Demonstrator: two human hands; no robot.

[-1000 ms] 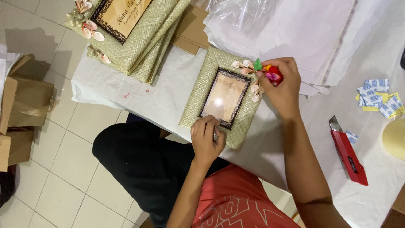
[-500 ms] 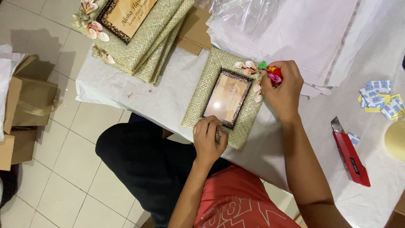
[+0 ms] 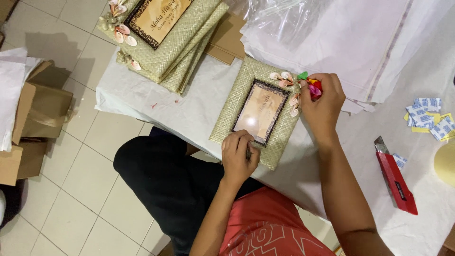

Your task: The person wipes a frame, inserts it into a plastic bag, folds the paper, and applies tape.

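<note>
While the left hand (image 3: 239, 156) presses flat on the lower edge of a woven photo frame (image 3: 258, 111), fingers together w/ a thin dark tool tucked under them, the right hand (image 3: 322, 106) sits at the frame's top-right corner, fingers pinched shut on a small bunch of red, pink & green decorations (image 3: 310, 85). Frame lies tilted on the desk (image 3: 189, 114) near its front edge, just ahead of the person's lap: pale green-tan weave, dark inner border, glossy tan centre panel, w/ pink-white shells (image 3: 284, 79) stuck along the top & right side.

Right of the hands, well apart from the frame, a red box cutter (image 3: 395, 178) lies on the white desk cover; beyond it, a loose scatter of small blue-white & yellow packets (image 3: 429, 118). Behind the frame, a heap of clear plastic sleeves over white sheets (image 3: 332, 42). Top left, a stack of like woven frames (image 3: 185, 47) overhangs the desk corner, the uppermost w/ a tan rectangular label panel & shells at one corner. On the tiled floor at far left, open brown cardboard boxes (image 3: 42, 114) w/ white paper (image 3: 12, 90) on top; contents otherwise unclear.
</note>
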